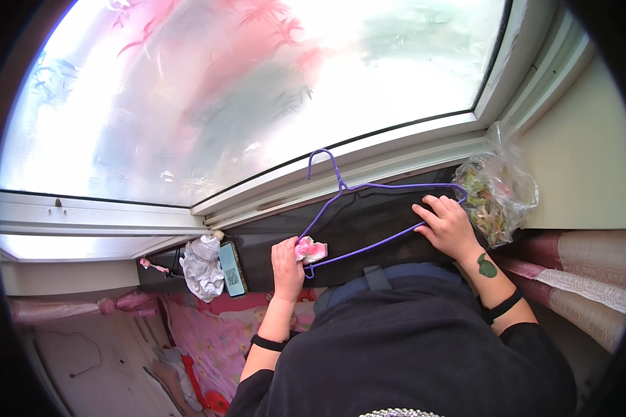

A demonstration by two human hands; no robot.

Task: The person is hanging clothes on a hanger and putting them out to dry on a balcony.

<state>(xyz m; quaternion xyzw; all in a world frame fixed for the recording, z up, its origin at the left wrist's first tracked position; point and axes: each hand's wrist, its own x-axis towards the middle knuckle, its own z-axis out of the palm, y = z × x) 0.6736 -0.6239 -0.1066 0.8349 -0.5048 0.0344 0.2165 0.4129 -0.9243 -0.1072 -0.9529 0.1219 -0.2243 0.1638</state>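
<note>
A purple wire clothes hanger (381,242) lies at a slant before me, above the dark windowsill, its hook towards the window. My left hand (288,268) grips its left end together with a small pink and white cloth (311,250), which pokes out to the right of the fingers. My right hand (446,227) is at the hanger's right end, fingers bent, thumb at the lower bar and fingertips near the upper bar; part of the hanger's right corner lies behind or beside that hand.
On the dark sill (261,260) a phone (232,271) and a crumpled white cloth (203,266) lie to the left. A clear plastic bag with leafy contents (493,193) stands at the right, by the window frame (422,138). Curtains (579,276) hang at the right.
</note>
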